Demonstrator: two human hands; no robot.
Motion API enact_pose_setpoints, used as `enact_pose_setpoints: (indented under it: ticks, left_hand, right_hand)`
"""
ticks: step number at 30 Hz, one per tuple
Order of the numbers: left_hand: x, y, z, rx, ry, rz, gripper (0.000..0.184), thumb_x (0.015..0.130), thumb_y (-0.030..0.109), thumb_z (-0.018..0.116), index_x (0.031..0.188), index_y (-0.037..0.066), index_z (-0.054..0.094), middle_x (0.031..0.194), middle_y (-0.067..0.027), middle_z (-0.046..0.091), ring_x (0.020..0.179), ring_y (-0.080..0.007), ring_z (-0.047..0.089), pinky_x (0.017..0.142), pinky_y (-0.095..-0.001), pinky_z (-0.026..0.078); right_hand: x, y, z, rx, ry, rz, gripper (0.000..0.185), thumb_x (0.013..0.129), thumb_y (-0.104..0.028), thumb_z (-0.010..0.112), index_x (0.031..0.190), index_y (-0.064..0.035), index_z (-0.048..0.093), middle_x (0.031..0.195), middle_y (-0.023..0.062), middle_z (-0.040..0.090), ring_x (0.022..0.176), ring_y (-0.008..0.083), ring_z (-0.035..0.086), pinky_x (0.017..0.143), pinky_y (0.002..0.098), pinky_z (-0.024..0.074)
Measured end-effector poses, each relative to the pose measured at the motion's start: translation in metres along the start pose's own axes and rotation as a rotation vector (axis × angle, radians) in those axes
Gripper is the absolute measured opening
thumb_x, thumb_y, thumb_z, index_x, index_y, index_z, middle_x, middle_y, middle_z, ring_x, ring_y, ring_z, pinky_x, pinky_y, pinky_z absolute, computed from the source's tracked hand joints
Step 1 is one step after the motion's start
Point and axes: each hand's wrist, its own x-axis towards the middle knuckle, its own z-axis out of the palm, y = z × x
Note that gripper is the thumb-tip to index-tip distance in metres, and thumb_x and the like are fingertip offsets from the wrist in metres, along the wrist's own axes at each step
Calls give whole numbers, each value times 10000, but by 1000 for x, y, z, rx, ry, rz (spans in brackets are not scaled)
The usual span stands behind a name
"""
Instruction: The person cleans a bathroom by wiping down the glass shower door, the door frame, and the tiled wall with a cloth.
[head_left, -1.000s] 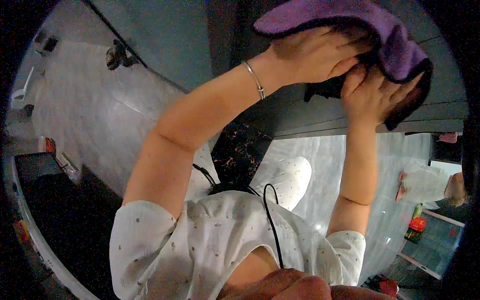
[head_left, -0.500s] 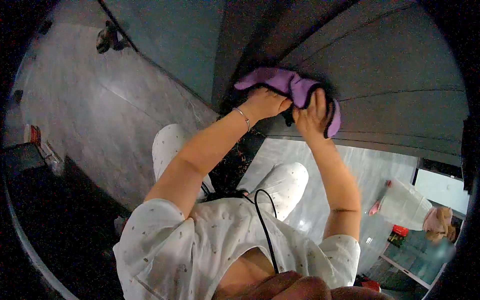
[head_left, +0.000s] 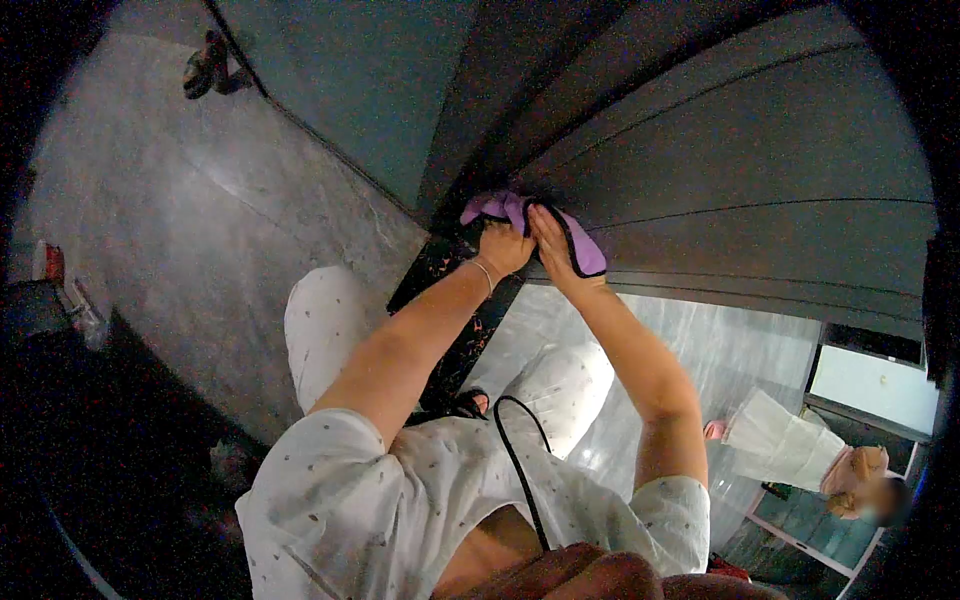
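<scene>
A purple cloth [head_left: 585, 252] with a black border lies bunched against a dark grey panel [head_left: 740, 170], low down near its bottom edge. My left hand [head_left: 505, 249], with a thin bracelet at the wrist, has its fingers curled into the left part of the cloth. Close beside it, my right hand [head_left: 556, 250] grips the cloth with its fingers fairly straight, pressing it to the panel. Some fingertips of both hands are hidden in the folds.
Under the panel's edge runs a black patterned strip [head_left: 440, 262] across the grey floor [head_left: 200, 220]. A black cable [head_left: 510, 440] hangs over my clothes. At the right, a person in a white skirt [head_left: 780, 437] stands by a glass-fronted cabinet [head_left: 830, 530]. Dark footwear [head_left: 205, 70] lies at upper left.
Both hands have moved left and slightly down along the panel with the cloth, which is more bunched now. The other person has come slightly leftward in view.
</scene>
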Motion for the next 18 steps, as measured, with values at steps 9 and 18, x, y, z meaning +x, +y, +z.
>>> enact_pose_setpoints:
  ticks: [9, 18]
  left_hand:
    - [-23, 38, 27, 286, -222, -179, 664, 878, 230, 454, 1385, -119, 204, 1416, -339, 228, 1289, -452, 303, 1067, -543, 225]
    - [-18, 27, 43, 465, -45, -295, 667, 876, 181, 517, 1405, -62, 192, 1444, -268, 219, 1306, -415, 274, 1086, -508, 202]
  right_hand:
    - [-5, 43, 9, -650, 6, 7, 444, 957, -74, 284, 1397, -17, 310, 1457, 82, 330, 1338, 152, 316, 1093, 259, 232]
    - [18, 31, 10, -917, -132, -44, 478, 946, -109, 273, 1415, -22, 270, 1497, 71, 245, 1385, 156, 204, 1124, 292, 150]
